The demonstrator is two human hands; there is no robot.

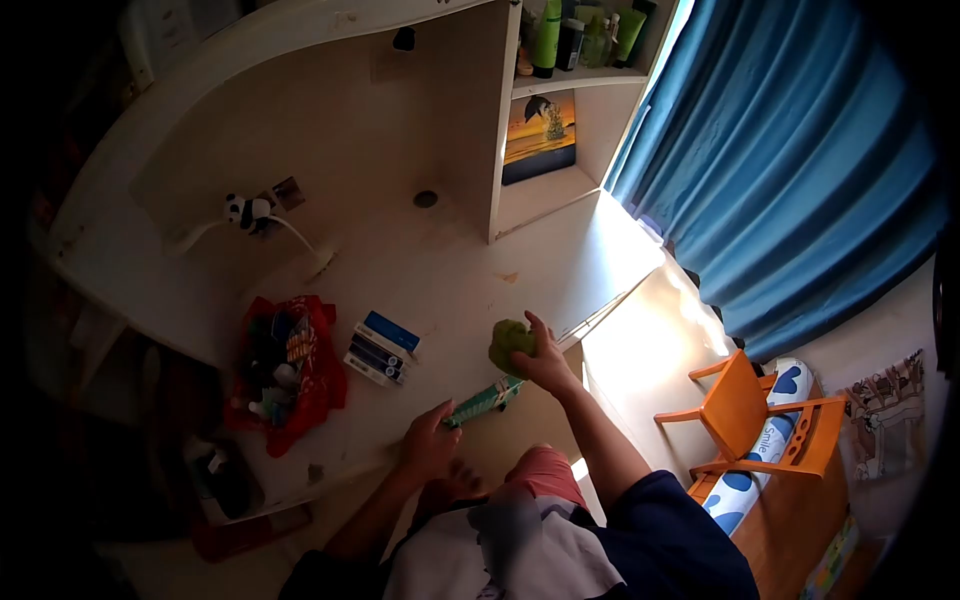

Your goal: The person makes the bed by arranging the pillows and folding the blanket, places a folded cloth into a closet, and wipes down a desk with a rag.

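My right hand [545, 362] is closed on a crumpled green cloth [510, 345] above the white desk [455, 290]. My left hand [430, 438] grips one end of a long green patterned box [486, 402] near the desk's front edge. The box's far end lies just below my right hand. To the left of my hands, a small group of boxes [382, 348] in blue and white sits on the desk. Farther left is a red plastic bag [325, 375], open at the top, with several small items inside that I cannot make out.
A white lamp with a panda figure [248, 212] stands at the back left. Shelves on the right hold green bottles [547, 40] and a sunset picture [540, 135]. A blue curtain [790, 160] hangs to the right, above an orange wooden chair [738, 408]. A dark container [222, 478] is at lower left.
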